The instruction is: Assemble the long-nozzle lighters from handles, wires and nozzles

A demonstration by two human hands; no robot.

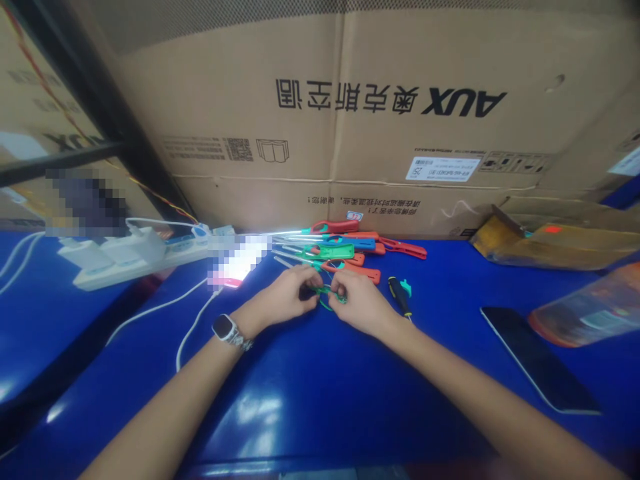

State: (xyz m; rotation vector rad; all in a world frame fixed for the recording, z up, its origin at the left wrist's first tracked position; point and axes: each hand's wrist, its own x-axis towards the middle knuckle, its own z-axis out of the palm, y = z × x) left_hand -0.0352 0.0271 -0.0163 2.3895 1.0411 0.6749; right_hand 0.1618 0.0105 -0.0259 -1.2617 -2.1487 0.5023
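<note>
My left hand and my right hand meet over the blue table, each with its fingers pinched on a small green plastic part. Its exact kind is partly hidden by the fingertips. Just beyond them lies a pile of long-nosed lighters with metal tubes, among them a green lighter, a blue lighter and a red lighter. Right of my right hand are a black-and-yellow screwdriver and a small turquoise piece.
A lit phone and a white power strip with cables lie left. On the right are a dark phone, an orange-tinted clear container on its side and an opened brown package. A large carton stands behind.
</note>
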